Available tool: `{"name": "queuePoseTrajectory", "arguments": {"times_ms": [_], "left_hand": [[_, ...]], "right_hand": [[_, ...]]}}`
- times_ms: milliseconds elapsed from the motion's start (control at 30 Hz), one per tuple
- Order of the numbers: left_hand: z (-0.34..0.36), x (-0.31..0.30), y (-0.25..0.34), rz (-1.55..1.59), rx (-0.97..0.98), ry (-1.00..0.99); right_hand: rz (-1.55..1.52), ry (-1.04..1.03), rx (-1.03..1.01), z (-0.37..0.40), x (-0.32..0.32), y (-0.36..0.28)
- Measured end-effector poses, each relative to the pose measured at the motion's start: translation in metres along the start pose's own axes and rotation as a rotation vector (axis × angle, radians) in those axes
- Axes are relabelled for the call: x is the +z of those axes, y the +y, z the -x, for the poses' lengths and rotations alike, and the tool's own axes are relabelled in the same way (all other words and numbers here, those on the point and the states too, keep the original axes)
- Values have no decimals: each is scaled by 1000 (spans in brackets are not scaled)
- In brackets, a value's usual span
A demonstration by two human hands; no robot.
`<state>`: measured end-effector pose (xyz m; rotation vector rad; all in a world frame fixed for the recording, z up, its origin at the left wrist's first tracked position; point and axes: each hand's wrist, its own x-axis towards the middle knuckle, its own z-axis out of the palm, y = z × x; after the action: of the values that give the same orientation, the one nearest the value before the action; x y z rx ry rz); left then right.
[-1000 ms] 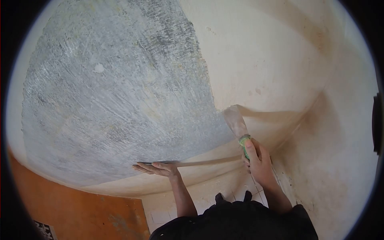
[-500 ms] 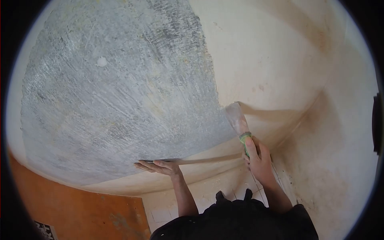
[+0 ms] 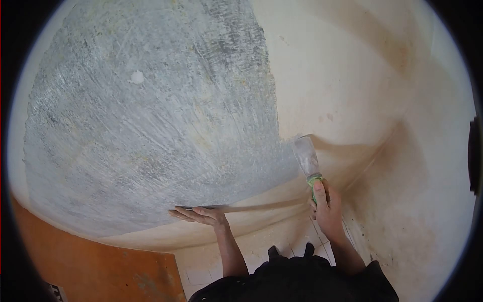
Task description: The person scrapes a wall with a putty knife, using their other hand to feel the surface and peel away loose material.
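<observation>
My right hand (image 3: 327, 205) is wrapped round the green handle of a putty knife (image 3: 306, 155), thumb along the grip. Its broad, whitish-smeared blade points up and lies against the wall, at the edge where a rough grey patch (image 3: 151, 126) meets the cream wall surface (image 3: 327, 75). Lower down and to the left, my left hand (image 3: 198, 215) rests with fingers stretched out flat near the bottom border of the grey patch. A dark strip runs along the upper side of those fingers.
An orange surface (image 3: 100, 267) fills the lower left. White floor tiles (image 3: 201, 277) show beneath my arms, with dark shoe tips (image 3: 273, 250) beyond my black clothing (image 3: 302, 282). A wall corner with brown stains (image 3: 402, 136) stands at the right. A small white spot (image 3: 136, 77) marks the grey patch.
The putty knife and my right hand have shifted slightly right and down in view, with a little more grey showing beside the blade. My left hand stays flat in nearly the same place.
</observation>
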<state>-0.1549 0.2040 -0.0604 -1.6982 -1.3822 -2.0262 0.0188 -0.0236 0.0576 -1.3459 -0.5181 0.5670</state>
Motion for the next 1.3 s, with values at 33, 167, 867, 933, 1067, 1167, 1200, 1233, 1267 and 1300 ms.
{"name": "queuePoseTrajectory", "arguments": {"times_ms": [33,167,867,933,1067,1167,1200,1233,1267,1300], "left_hand": [[1,-1,-2,0,7,0],[4,-2,-6,2,5,-12],[7,-4,-18,11,71,-40],[7,-4,-18,28,70,-41],[7,-7,-20,82,74,-62],[6,-8,-18,101,72,-70],[5,-9,-19,106,84,-69],[6,-9,-21,131,89,-69],[7,-8,-22,156,89,-70],[7,-7,-22,160,86,-69]], "right_hand": [[31,32,-55,0,3,4],[39,44,-82,3,11,5],[-5,73,-94,4,30,7],[7,66,-113,3,25,12],[51,142,-118,0,33,13],[-96,77,-169,-1,48,-17],[-107,83,-172,0,46,-8],[-25,92,-153,2,38,10],[61,101,-133,3,34,19],[65,104,-136,3,34,20]]}}
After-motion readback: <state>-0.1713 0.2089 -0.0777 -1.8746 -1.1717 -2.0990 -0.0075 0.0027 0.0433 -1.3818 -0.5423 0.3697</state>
